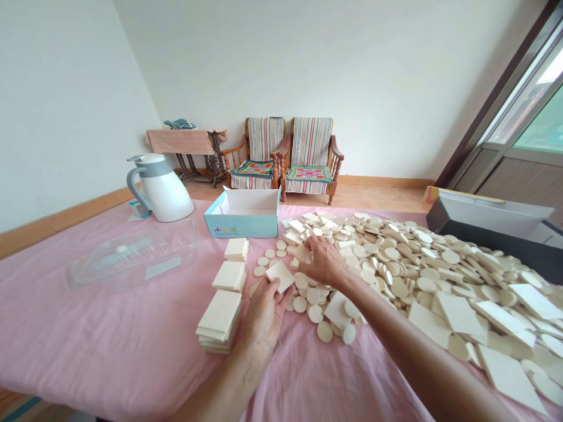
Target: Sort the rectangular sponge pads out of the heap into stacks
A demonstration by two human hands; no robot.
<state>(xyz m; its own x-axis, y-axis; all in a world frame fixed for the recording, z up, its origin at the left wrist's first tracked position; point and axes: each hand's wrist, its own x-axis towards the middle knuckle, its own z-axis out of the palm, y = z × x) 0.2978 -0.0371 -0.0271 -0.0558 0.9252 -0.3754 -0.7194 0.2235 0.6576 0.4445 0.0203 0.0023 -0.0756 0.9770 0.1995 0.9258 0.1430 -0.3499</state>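
Observation:
My left hand holds a thin cream square piece between thumb and fingers, at the left edge of a heap. Beyond it, my right hand reaches into the heap, its fingers closed on another pale flat piece, partly hidden. The heap of loose cream discs and squares spreads across the right half of the table. Left of my left hand stand three stacks of square pieces: a near one, a middle one and a far one.
A light blue open box stands behind the stacks. On the left are a white-and-grey jug and a clear plastic cover. A black open box borders the heap at right. Pink cloth covers the table.

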